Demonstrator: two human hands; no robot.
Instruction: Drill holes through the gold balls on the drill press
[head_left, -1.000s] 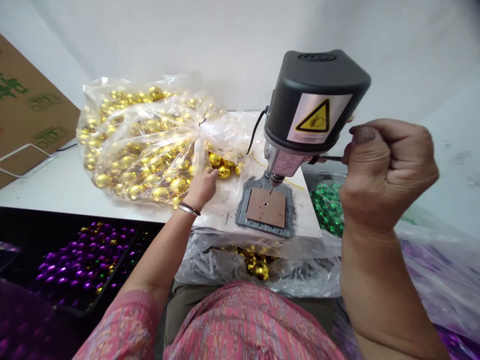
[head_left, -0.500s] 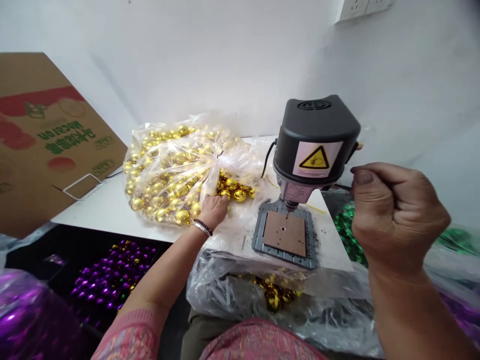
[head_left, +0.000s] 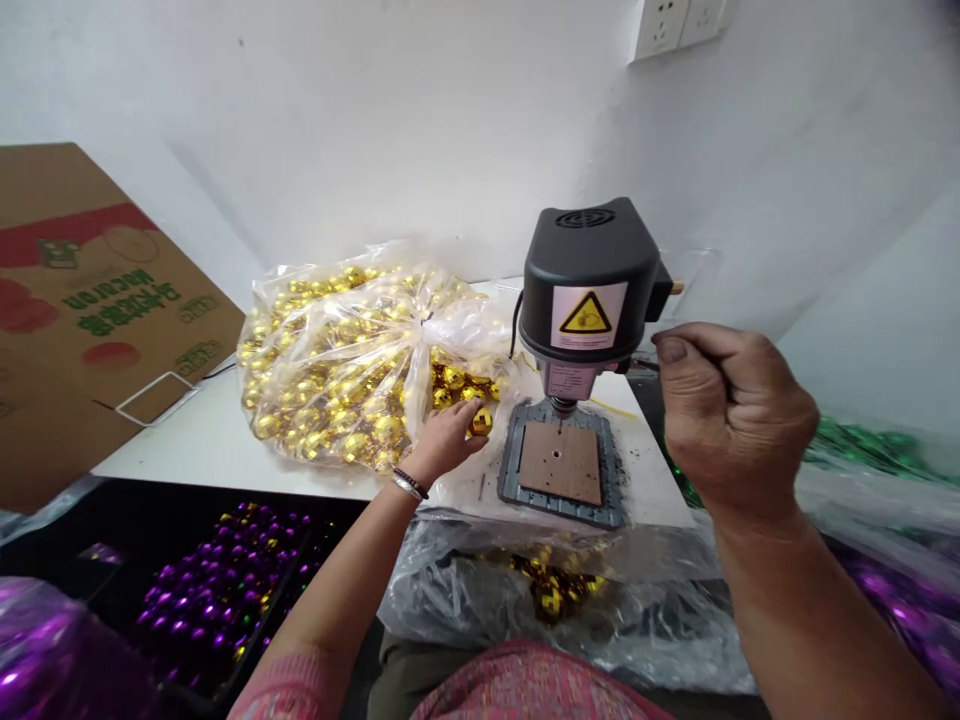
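The left hand (head_left: pixel 442 442) pinches a gold bauble (head_left: pixel 481 422) in its fingertips, just beside a tied plastic bag of gold baubles (head_left: pixel 337 370) on the desk (head_left: pixel 195 450). The right hand (head_left: pixel 735 420) is clenched, apparently around the thin feed lever (head_left: pixel 645 365) of a bench drill (head_left: pixel 589 290).

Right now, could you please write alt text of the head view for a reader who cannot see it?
A person's left hand touches a gold ornament ball beside a benchtop drill press, while the right hand grips its lever. A plastic bag of gold balls lies on the white table.
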